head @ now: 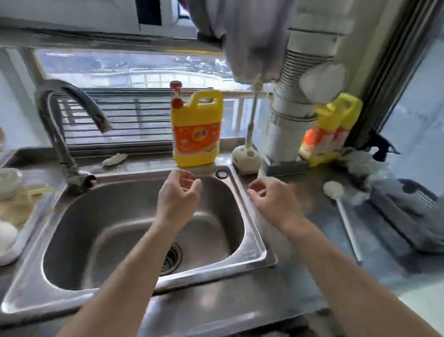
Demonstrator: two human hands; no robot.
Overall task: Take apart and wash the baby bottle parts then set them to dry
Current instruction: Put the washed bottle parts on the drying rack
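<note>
2 hands, left (178, 191) & right (268, 199), loosely curled, holding nothing | 1 sink (134, 286) | 2 detergent jugs (196, 127)

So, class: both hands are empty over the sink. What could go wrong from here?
1. The left hand reaches close to the tall detergent jug on the sink's back rim; a knock might tip it in.
2. The long brush on the counter beside the right hand could be swept off.

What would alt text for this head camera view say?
Two empty hands, left hand and right hand, reach over a bare steel sink. A yellow detergent jug stands behind it, by a curved tap.
</note>
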